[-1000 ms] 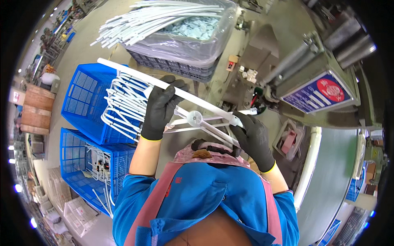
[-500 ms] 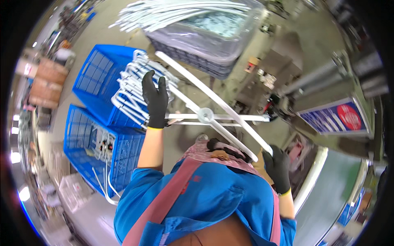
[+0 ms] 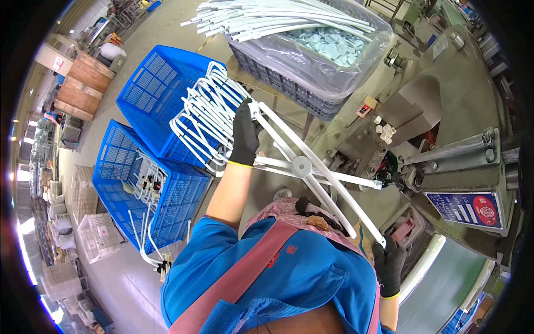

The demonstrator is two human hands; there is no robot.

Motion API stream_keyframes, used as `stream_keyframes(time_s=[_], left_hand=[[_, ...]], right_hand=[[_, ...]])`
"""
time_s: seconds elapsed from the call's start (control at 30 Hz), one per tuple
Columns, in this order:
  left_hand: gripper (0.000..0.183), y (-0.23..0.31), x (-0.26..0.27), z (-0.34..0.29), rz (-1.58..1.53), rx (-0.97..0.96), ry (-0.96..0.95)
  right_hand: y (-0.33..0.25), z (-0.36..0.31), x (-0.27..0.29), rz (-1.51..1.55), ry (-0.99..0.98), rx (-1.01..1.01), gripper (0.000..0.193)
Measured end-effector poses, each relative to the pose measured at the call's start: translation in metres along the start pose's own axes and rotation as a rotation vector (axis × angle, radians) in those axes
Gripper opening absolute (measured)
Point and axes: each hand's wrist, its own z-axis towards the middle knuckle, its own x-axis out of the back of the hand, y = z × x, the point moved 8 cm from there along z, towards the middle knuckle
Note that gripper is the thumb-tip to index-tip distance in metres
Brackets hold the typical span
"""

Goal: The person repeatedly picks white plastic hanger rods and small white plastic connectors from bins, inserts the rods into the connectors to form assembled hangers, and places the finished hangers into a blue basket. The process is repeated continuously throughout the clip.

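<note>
- The left hand, in a black glove, is curled around the far-left joint of the white tube frame, which hangs in front of the body.
- The right hand is at the near-right end of the long tube; its fingers are mostly hidden, so I cannot tell how tightly they close.
- A round disc already sits where the frame's tubes cross. The long tube seems to meet the joint at its far end; its near end looks unfastened.
- Left of the left hand, bent white frames lie heaped over the far blue crate, leaving little room; the near blue crate edges close to the forearm.
- On the right, one frame end comes close to the press; contact is unclear.
- Farther off, the dark crate holds straight tubes and loose discs. Room seems widest between it and the frame.
</note>
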Motion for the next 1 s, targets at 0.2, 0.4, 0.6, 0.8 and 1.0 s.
stream_keyframes(time_s=[0.2,0.4,0.6,0.8,1.0], left_hand=[[0.042,0.010,-0.007,0.003,0.176,0.023,-0.052],[0.040,0.007,-0.003,0.009,0.277,0.080,-0.205],[0.041,-0.009,0.024,0.020,0.393,0.028,-0.127],[0.058,0.054,-0.089,-0.049,1.403,-1.020,-0.334],[0.022,0.026,-0.165,-0.086,1.275,-0.817,-1.010]], right_hand=[[0.013,0.005,0.003,-0.172,0.027,0.192,0.020],[0.039,0.043,-0.018,0.094,-0.201,0.035,0.017],[-0.008,0.084,-0.041,-0.205,-0.021,0.258,0.031],[-0.029,0.096,-0.014,-0.483,0.250,0.360,0.040],[-0.034,0.075,-0.030,-1.391,0.583,0.668,0.044]])
